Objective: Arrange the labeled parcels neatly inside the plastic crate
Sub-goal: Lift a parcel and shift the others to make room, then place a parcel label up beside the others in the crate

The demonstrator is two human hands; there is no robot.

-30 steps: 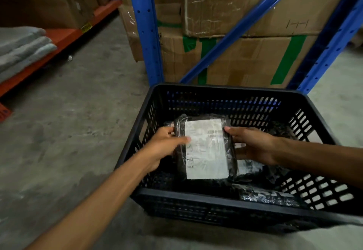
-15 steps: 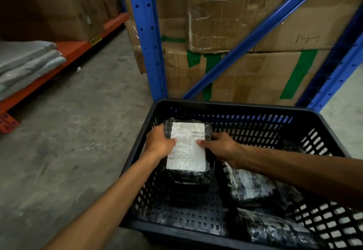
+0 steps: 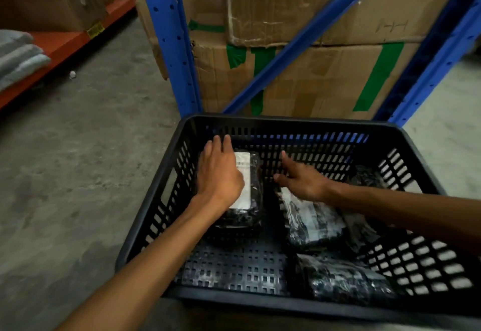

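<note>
A black slotted plastic crate stands on the concrete floor. In its far left corner lies a black-wrapped parcel with a white label. My left hand rests flat on top of that parcel, fingers spread toward the far wall. My right hand hovers just right of it, fingers apart and holding nothing, above a second wrapped parcel. A third parcel lies at the near right, and more dark wrapping sits by the right wall.
Blue rack uprights and a diagonal brace stand right behind the crate, with taped cardboard boxes stacked inside. An orange shelf beam with grey folded pads runs along the left. Concrete floor surrounds the crate.
The labelled parcel went down from above the crate into its far left corner. My right hand let go and drew off to the right; my left hand now lies flat on top.
</note>
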